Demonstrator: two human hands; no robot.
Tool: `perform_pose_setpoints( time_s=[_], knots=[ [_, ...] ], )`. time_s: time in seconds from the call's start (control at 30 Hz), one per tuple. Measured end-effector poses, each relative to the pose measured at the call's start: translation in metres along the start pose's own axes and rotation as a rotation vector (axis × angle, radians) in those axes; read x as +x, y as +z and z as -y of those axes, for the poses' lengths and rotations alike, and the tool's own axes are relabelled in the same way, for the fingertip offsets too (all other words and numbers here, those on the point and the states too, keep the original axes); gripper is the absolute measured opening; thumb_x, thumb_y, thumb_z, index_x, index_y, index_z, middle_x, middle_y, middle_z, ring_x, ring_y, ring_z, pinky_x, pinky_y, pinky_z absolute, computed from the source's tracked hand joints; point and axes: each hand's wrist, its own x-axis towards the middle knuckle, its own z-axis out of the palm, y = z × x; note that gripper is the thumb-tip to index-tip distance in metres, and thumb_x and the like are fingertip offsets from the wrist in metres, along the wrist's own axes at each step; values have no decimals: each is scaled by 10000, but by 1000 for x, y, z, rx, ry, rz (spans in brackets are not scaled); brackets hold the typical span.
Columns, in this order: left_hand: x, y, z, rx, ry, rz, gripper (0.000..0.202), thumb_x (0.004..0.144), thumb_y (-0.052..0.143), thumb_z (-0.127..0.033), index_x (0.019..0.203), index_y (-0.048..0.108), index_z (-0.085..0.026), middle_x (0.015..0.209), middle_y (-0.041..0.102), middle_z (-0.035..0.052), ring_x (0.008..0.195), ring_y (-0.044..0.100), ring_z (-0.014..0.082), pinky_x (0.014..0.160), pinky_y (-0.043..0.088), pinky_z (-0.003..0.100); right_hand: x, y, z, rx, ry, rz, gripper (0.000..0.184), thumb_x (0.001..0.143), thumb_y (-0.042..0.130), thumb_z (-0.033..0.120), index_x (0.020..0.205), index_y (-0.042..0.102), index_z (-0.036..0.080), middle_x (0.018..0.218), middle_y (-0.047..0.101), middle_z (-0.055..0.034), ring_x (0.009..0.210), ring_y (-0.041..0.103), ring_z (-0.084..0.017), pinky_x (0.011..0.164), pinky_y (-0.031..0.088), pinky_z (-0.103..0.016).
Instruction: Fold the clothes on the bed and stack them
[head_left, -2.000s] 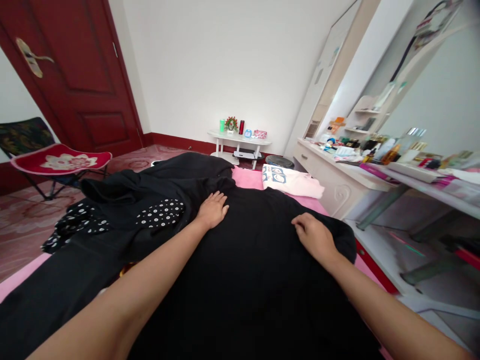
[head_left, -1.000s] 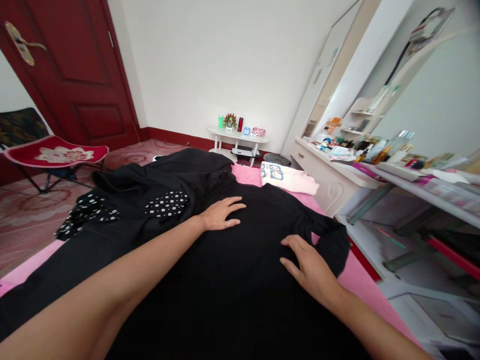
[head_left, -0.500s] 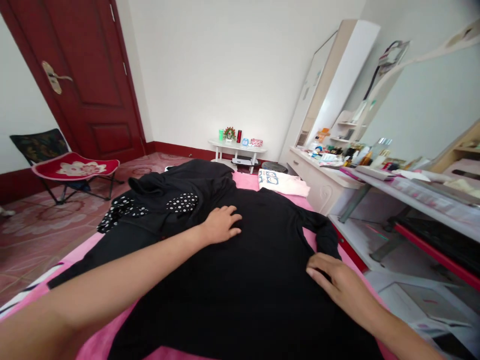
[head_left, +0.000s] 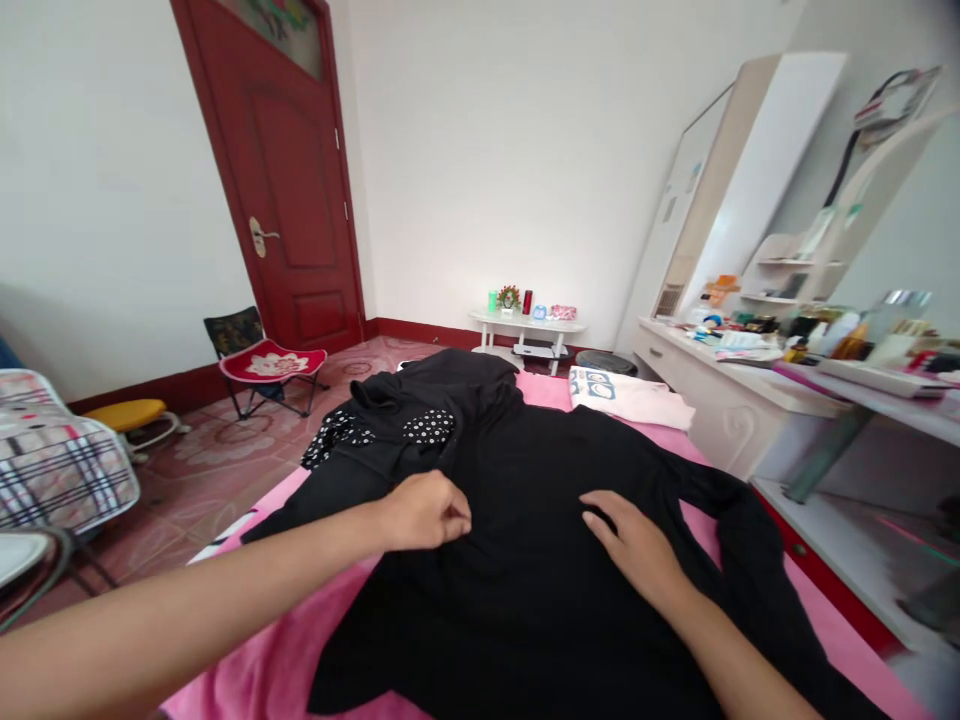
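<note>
A black long-sleeved top lies spread out on the pink bedding, one sleeve stretched towards the right. My left hand is closed at the top's left side, its curled fingertips on the dark fabric. Over the right part of the top is my right hand, with thumb and fingers apart and nothing seen between them. Whether its fingertips press on the cloth is hard to tell. Beyond my left hand lies a heap of black clothing with a white-patterned black cloth showing among it.
A folded pale pink garment rests at the bed's far end. To the right stands a dressing table crowded with bottles. A low white table is by the wall, and a red folding chair stands left near the door.
My left hand has gone from spread fingers to curled ones and come nearer. My right hand has moved inward from the top's right edge. The camera has turned left.
</note>
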Motion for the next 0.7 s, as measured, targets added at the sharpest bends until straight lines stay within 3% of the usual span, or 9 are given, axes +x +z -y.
perform_pose_setpoints(
  time_s=[0.07,0.13,0.2,0.3,0.4,0.47,0.57,0.63,0.7],
  knots=[
    [5,-27,22,108,-160,-216,209,819,484,-303,941,653,-291,922,674,-2,846,648,176,754,504,268,4,23,-1,-60,-7,-43,362,888,400,402,1153,592,248,1263,544,-58,1148,495,-251,933,420,-413],
    [8,-54,53,274,-352,-499,312,815,497,-321,1113,576,-276,1129,602,41,1048,584,214,861,478,301,4,38,-4,-115,-4,-69,362,887,399,390,1162,584,244,1264,532,-68,1150,483,-264,924,422,-434],
    [12,-77,88,369,-605,-627,546,780,552,-385,1294,428,-250,1283,490,109,1149,522,278,900,464,372,2,43,-7,-130,-16,-80,352,890,395,372,1147,590,233,1242,542,-74,1136,489,-260,923,424,-430],
    [18,-95,133,285,-980,-538,922,656,644,-568,1391,278,-150,1303,453,222,1122,534,364,853,479,447,1,40,-7,-117,-34,-97,336,890,399,342,1124,604,215,1213,560,-84,1116,499,-255,922,428,-422],
    [28,-96,157,147,-1097,-372,873,582,699,-583,1274,457,-110,1175,578,216,1078,570,356,854,485,413,0,35,-3,-103,-36,-126,318,888,405,308,1103,616,206,1189,574,-89,1099,506,-253,920,431,-420],
    [35,-94,161,132,-1075,-334,643,595,724,-475,1121,588,-132,1099,632,183,1035,599,336,848,490,391,-1,34,-1,-101,-35,-135,307,887,406,285,1087,622,197,1174,581,-91,1090,510,-251,919,434,-412],
    [52,-106,151,183,-1054,-374,436,657,677,-343,1034,637,-128,1110,626,189,1045,588,355,847,487,432,-3,31,2,-97,-36,-135,292,885,408,256,1064,629,190,1146,592,-89,1068,522,-243,914,441,-392],
    [74,-127,131,216,-1012,-483,373,718,609,-307,1036,637,-114,1129,612,194,1078,565,360,862,477,456,-4,30,2,-87,-38,-137,280,884,409,246,1045,632,194,1130,600,-84,1055,531,-237,913,443,-381],
    [104,-151,96,226,-850,-707,315,781,535,-273,1035,638,-119,1112,620,164,1099,554,332,898,461,454,-5,28,2,-64,-37,-142,269,888,407,246,1026,633,197,1117,605,-78,1049,536,-230,916,442,-370]
  ],
)
